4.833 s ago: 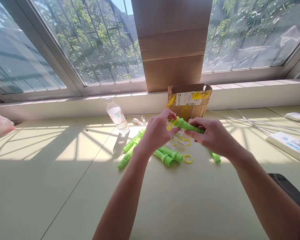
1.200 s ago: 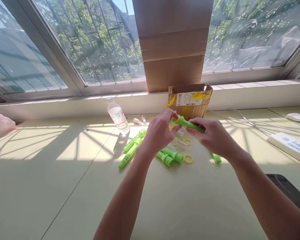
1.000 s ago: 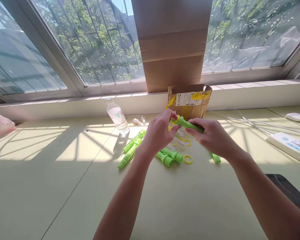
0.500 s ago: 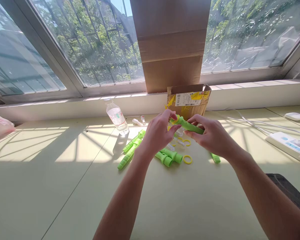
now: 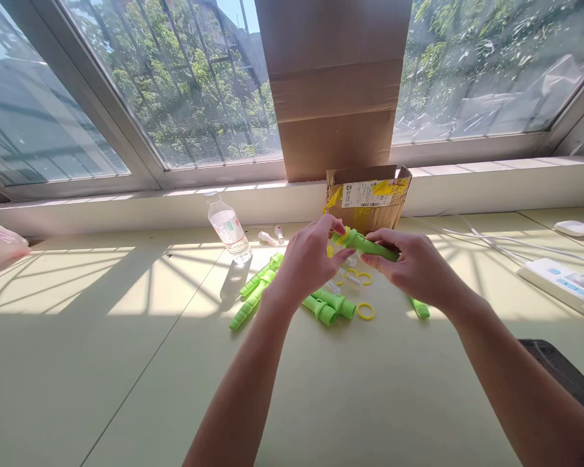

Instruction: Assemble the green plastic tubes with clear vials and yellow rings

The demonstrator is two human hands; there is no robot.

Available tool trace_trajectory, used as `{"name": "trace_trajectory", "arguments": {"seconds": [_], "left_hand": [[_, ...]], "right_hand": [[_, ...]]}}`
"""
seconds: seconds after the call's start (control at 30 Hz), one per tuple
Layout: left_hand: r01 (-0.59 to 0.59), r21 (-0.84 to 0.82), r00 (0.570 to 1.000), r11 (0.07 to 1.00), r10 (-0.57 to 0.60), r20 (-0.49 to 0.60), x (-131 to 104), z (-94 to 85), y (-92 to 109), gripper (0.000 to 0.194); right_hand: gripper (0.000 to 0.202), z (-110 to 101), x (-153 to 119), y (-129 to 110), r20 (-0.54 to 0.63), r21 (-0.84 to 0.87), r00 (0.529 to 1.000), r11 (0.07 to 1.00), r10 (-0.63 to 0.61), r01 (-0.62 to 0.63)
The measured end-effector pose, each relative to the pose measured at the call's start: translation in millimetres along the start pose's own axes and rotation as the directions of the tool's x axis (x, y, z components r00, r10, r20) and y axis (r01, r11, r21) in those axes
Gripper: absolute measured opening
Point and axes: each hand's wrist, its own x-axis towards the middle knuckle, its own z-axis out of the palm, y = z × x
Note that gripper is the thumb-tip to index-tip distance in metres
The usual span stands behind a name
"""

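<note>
- The tube (image 5: 367, 246) is in both hands, raised over the table (image 5: 302, 389), between the left hand (image 5: 311, 253) and the right hand (image 5: 411, 259).
- The left hand pinches the tube's wider end between thumb and fingers, by a yellow band (image 5: 341, 237).
- The right hand is closed round the slimmer end, thumb below and fingers above; its palm side is hidden.
- The tube's long axis runs mostly crosswise, sloping in view from the wide end, upper left, to the slim end, lower right.
- The wide end points left, the slim end into the right palm.
- The box (image 5: 367, 217) stands just beyond the tube, its lower edge partly covered by the hands.
- Below the tube lie clear pieces (image 5: 353, 277) and a yellow ring (image 5: 365, 311), with the threaded tubes (image 5: 339, 303) beside that ring.
- Left of these lie two slim tubes (image 5: 250, 303), near the bottle (image 5: 231, 232).
- A green piece (image 5: 421, 307) lies below the right wrist; the power strip (image 5: 559, 282) is well apart, to the right.
- The table surface extends between the forearms towards the person.
</note>
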Motion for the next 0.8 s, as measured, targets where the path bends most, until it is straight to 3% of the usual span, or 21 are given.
{"name": "trace_trajectory", "arguments": {"seconds": [0.37, 0.8], "left_hand": [[-0.011, 0.006, 1.0, 1.0, 0.01, 0.022, -0.2, 0.4, 0.2, 0.012], [0.001, -0.049, 0.999, 0.999, 0.001, 0.04, 0.3, 2.7, -1.6, 0.014]], "right_hand": [[0.02, 1.6, 0.8, 0.6, 0.003, -0.067, 1.0, 0.998, -0.015, 0.015], [0.027, 2.9, 1.2, 3.6, -0.009, -0.01, 1.0, 1.0, -0.002, 0.002]]}}
